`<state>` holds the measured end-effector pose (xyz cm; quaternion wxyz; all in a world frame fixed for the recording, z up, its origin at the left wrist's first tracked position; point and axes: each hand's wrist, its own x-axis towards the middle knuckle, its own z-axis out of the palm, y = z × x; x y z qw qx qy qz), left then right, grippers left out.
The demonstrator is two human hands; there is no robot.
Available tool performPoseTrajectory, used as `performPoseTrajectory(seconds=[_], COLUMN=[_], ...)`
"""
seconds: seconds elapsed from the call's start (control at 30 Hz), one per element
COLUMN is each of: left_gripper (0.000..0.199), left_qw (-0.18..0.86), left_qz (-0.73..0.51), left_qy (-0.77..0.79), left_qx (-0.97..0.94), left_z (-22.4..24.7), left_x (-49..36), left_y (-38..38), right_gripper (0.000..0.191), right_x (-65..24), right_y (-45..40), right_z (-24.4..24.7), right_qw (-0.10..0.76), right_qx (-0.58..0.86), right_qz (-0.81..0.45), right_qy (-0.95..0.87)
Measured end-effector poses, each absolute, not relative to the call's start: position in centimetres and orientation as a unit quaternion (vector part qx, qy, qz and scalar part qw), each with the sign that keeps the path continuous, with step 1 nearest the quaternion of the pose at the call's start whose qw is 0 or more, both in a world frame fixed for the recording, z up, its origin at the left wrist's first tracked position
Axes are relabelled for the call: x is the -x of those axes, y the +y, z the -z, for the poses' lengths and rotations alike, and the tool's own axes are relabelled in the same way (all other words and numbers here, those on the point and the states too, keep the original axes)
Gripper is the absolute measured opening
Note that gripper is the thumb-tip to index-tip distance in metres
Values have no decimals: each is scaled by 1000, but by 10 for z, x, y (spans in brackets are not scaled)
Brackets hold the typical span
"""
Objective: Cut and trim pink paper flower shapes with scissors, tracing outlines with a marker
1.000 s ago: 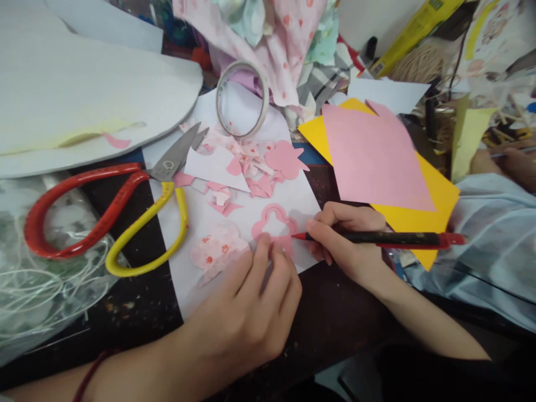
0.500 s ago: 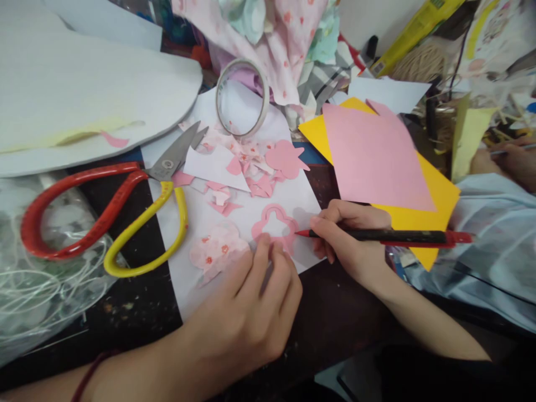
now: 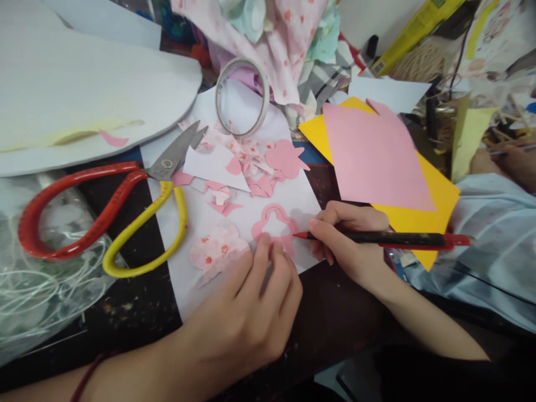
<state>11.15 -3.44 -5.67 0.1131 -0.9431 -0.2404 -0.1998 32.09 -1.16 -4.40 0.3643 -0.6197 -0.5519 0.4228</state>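
My left hand rests on the white paper, its curved fingertips on the lower edge of a pink flower-shaped cutout with a hole in its middle. A black and red pen is gripped in my right hand, its red tip at the right edge of that cutout. Left of it lies a floral-patterned cutout, partly beside my left fingers. Above are a solid pink cutout and several pink and white scraps.
Large scissors with red and yellow handles lie on the left. A tape roll stands behind the scraps. Pink paper rests on yellow paper to the right. Another person's hand is at the far right.
The pen and my right hand have shifted very slightly, with the tip a little left and lower. My left hand stays in place.
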Motion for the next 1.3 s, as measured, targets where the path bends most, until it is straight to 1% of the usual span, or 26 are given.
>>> performPoseTrajectory(seconds=[0.1,0.27,0.37,0.5,0.6,0.67,0.77,0.83,0.93,1.03,1.1,1.17,1.23,1.3], left_gripper=[38,38,38,37,37,37,38,39,40,40,40,39,39,38], left_qw=[113,106,107,108,107,107,107,108,112,114,112,111,111,111], left_qz=[201,201,205,203,203,204,199,199,206,206,209,215,218,217], left_qy=[-241,-240,-241,-243,-241,-239,-238,-237,-239,-242,-245,-249,-247,-244], left_qx=[943,944,943,943,943,943,945,945,942,941,940,938,938,939], left_z=[57,56,57,57,56,56,56,56,58,59,59,60,59,59], left_x=[-112,-111,-111,-112,-112,-111,-111,-110,-110,-110,-110,-111,-111,-111], left_y=[-34,-34,-34,-34,-34,-34,-33,-34,-36,-37,-37,-36,-36,-36], right_gripper=[34,34,35,35,33,32,33,26,6,12,11,19,27,30], right_x=[-321,-320,-320,-320,-321,-322,-320,-318,-315,-315,-315,-316,-316,-315], right_y=[-11,-11,-11,-11,-12,-13,-11,-9,-9,-12,-16,-18,-20,-21], right_z=[44,44,44,43,42,43,43,42,39,38,38,40,41,43], right_qw=[346,361,343,347,334,361,444,467,449,430,411,395,401,405], right_qx=[617,622,621,619,615,612,599,590,600,613,623,634,638,639], right_qz=[-430,-423,-430,-426,-417,-398,-383,-385,-379,-389,-403,-407,-404,-412], right_qy=[-561,-551,-558,-561,-580,-580,-545,-534,-542,-537,-530,-526,-518,-509])
